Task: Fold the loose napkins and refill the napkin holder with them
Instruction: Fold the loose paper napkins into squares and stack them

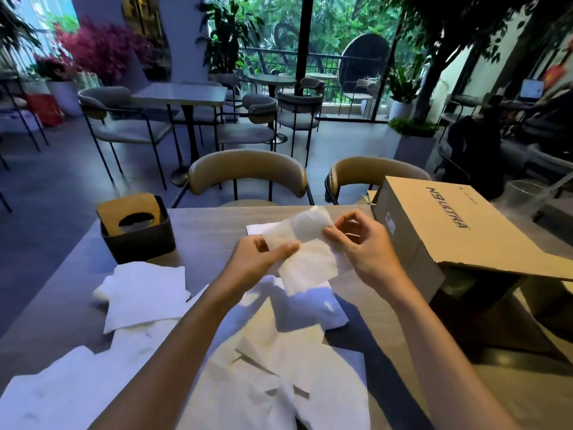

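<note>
Above the middle of the table I hold up one white napkin (305,259). My left hand (259,263) pinches its left edge. My right hand (364,243) pinches its upper right edge, with the paper bent over between the two. A dark napkin holder (138,240) with a tan lid and an oval opening stands at the table's far left, apart from both hands. Several loose white napkins (144,293) lie spread on the table below and left of my arms. One more flat napkin (254,228) lies just behind the held one.
An open cardboard box (446,231) lies on the table's right side, close to my right hand. Two tan chairs (248,172) stand behind the far table edge. A clear glass (524,193) sits at the far right. Other tables and chairs fill the room beyond.
</note>
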Demonstrator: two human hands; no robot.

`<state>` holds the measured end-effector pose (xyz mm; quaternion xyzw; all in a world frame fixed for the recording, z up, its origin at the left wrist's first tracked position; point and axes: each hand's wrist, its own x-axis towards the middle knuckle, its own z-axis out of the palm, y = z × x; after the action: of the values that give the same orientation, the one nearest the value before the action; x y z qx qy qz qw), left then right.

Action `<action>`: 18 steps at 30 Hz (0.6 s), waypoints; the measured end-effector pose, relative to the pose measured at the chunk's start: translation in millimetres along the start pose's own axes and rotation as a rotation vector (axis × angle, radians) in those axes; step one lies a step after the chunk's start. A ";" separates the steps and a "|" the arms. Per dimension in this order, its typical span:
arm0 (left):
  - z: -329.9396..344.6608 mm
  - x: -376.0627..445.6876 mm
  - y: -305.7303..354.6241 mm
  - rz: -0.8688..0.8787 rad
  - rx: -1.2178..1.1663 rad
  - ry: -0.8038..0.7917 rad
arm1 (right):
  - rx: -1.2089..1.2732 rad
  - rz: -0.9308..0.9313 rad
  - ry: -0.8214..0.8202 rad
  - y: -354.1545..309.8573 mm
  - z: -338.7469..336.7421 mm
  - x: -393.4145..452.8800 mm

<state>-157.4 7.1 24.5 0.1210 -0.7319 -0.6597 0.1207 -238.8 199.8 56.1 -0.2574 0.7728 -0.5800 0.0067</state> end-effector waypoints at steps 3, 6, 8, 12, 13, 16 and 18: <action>-18.6 17.5 6.3 -0.011 -0.122 0.109 | 0.131 0.032 0.109 8.0 25.9 27.6; -30.5 38.0 2.0 -0.004 -0.185 0.187 | 0.200 0.131 0.174 27.0 54.5 51.5; -35.4 49.8 -4.4 0.000 -0.183 0.188 | 0.220 0.175 0.228 41.8 70.5 65.0; -46.4 67.3 -28.0 -0.008 -0.020 0.235 | 0.014 0.172 0.223 68.9 89.9 82.3; -48.3 70.1 -33.4 -0.011 0.066 0.252 | -0.052 0.152 0.201 73.7 92.3 83.9; -50.3 76.6 -44.5 -0.001 0.282 0.298 | -0.192 0.099 0.144 84.3 97.8 85.9; -48.0 79.6 -49.0 0.020 0.349 0.313 | -0.252 0.082 0.141 90.8 100.9 87.8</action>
<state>-215.3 -69.6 -18.1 0.2334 -0.8084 -0.4951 0.2165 -319.3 91.7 -33.2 -0.1832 0.8480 -0.4941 -0.0564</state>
